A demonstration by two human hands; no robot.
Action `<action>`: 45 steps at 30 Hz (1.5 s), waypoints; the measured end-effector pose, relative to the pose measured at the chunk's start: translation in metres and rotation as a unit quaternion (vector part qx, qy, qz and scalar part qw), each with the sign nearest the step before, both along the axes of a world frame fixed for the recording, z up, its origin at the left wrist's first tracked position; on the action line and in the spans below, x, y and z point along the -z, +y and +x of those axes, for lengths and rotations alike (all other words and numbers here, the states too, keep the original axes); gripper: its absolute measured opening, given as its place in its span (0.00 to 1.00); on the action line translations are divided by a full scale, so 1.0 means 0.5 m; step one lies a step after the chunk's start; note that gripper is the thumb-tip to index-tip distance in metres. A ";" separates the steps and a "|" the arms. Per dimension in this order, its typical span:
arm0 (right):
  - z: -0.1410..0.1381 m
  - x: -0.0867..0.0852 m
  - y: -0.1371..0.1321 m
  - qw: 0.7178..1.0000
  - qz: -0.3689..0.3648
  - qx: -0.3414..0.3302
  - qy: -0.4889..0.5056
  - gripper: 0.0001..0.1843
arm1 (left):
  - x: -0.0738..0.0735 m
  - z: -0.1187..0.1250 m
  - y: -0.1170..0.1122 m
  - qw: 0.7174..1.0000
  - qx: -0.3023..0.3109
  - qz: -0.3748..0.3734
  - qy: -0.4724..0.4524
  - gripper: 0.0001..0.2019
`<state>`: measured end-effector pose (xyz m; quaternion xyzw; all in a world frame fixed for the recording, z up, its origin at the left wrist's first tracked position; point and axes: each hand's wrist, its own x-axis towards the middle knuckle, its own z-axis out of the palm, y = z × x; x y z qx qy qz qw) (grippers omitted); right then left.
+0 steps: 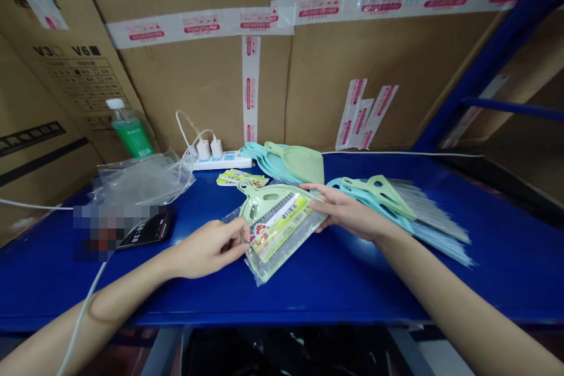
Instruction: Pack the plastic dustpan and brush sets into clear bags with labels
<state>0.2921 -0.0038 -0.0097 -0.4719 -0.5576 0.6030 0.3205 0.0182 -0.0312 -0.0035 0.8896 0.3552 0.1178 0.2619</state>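
Between my hands is a pale green dustpan and brush set [268, 249], inside a clear plastic bag with a yellow-green label card [284, 224]. Its handle loops point away from me. My left hand [215, 247] pinches the bag's left edge. On the far right side, my right hand [337, 208] grips the set, thumb on top and the other fingers partly hidden beneath. Just behind it lies a stack of dustpans [304, 164], light blue with a green one uppermost. To the right are several loose brushes [388, 200] in green and blue, bristles pointing right.
Clear plastic bags [141, 179] lie at left, near a phone [150, 229] with a cable. A power strip [224, 160] with two chargers, spare label cards [240, 177] and a green-liquid bottle [132, 132] stand along the back. Cardboard [308, 82] walls the blue table [317, 294].
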 end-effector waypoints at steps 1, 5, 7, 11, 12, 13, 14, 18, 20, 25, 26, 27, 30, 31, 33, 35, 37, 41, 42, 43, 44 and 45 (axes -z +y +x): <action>0.000 0.000 0.000 1.000 -0.003 0.004 0.001 0.25 | -0.001 -0.001 0.000 1.000 -0.005 0.008 -0.001 0.04; 0.000 0.002 0.003 1.000 -0.004 0.015 0.015 0.24 | 0.001 -0.002 -0.001 0.999 0.003 0.036 0.013 0.07; 0.000 0.003 0.004 0.999 -0.008 0.026 0.025 0.23 | 0.003 -0.002 -0.003 0.999 0.008 0.039 0.026 0.08; -0.003 0.008 0.006 0.997 -0.018 0.040 0.068 0.21 | 0.008 0.001 -0.006 0.997 0.008 0.052 0.050 0.05; -0.004 0.009 0.007 0.996 -0.020 0.035 0.080 0.20 | 0.009 0.002 -0.006 0.997 0.010 0.056 0.054 0.04; -0.006 0.011 0.007 0.995 -0.021 0.026 0.091 0.19 | 0.011 0.003 -0.006 0.996 0.012 0.061 0.057 0.04; -0.007 0.012 0.007 0.995 -0.021 0.015 0.098 0.18 | 0.012 0.003 -0.005 0.996 0.014 0.065 0.059 0.04; -0.011 0.017 0.007 0.994 -0.024 -0.025 0.106 0.16 | 0.018 0.003 -0.002 0.994 0.023 0.082 0.063 0.04; -0.014 0.020 0.006 0.993 -0.024 -0.030 0.111 0.17 | 0.022 0.002 -0.002 0.994 0.029 0.085 0.060 0.05; -0.024 0.030 0.002 0.989 -0.035 -0.081 0.122 0.25 | 0.028 0.005 -0.002 0.993 0.036 0.101 0.053 0.04; -0.026 0.031 0.001 0.987 -0.038 -0.093 0.125 0.27 | 0.028 0.006 -0.003 0.992 0.037 0.105 0.051 0.04; -0.029 0.033 -0.001 0.986 -0.040 -0.104 0.127 0.28 | 0.028 0.008 -0.003 0.992 0.038 0.107 0.050 0.04; -0.035 0.035 -0.003 0.981 -0.047 -0.133 0.132 0.28 | 0.029 0.011 -0.004 0.992 0.037 0.108 0.046 0.04; -0.036 0.034 -0.004 0.980 -0.048 -0.139 0.132 0.27 | 0.029 0.011 -0.004 0.992 0.037 0.110 0.046 0.04; -0.038 0.033 -0.004 0.980 -0.048 -0.143 0.133 0.25 | 0.030 0.012 -0.005 0.991 0.039 0.115 0.050 0.04; -0.038 0.031 -0.004 0.981 -0.043 -0.135 0.135 0.24 | 0.030 0.012 -0.006 0.990 0.042 0.119 0.055 0.04; -0.036 0.029 -0.004 0.983 -0.037 -0.120 0.132 0.24 | 0.029 0.011 -0.007 0.989 0.043 0.126 0.061 0.05; -0.033 0.027 -0.003 0.988 -0.032 -0.086 0.121 0.24 | 0.026 0.009 -0.006 0.984 0.044 0.154 0.078 0.06; -0.032 0.027 -0.002 0.989 -0.033 -0.077 0.119 0.24 | 0.026 0.008 -0.005 0.982 0.044 0.165 0.081 0.06; -0.031 0.026 -0.001 0.990 -0.034 -0.069 0.118 0.24 | 0.026 0.008 -0.005 0.980 0.044 0.177 0.084 0.06; -0.031 0.026 -0.001 0.991 -0.035 -0.061 0.118 0.24 | 0.027 0.007 -0.004 0.977 0.043 0.192 0.086 0.06; -0.030 0.026 0.000 0.991 -0.037 -0.054 0.117 0.24 | 0.027 0.005 -0.004 0.974 0.041 0.206 0.088 0.06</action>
